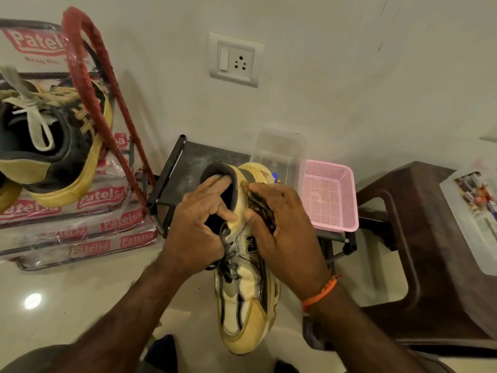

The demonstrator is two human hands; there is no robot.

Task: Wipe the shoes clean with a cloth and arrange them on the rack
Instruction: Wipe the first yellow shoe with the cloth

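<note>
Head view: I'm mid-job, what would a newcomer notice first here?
A yellow sneaker at centre, held toe-down: the left hand grips its collar, while the right hand presses a dark cloth against its side. A second sneaker sits upper left on stacked packets, with a pink basket behind the hands.

Warm, yellowish indoor light fills the scene, moderately bright. A round white glare spot sits on the glossy floor (32,300), the reflection of an overhead lamp. Soft shadows fall on the wall (349,76) behind the red frame (88,84). The wide-angle lens bends straight lines near the edges, visibly bowing the stacked packs (80,238). The forearms at the bottom look slightly soft and blurred.
</note>
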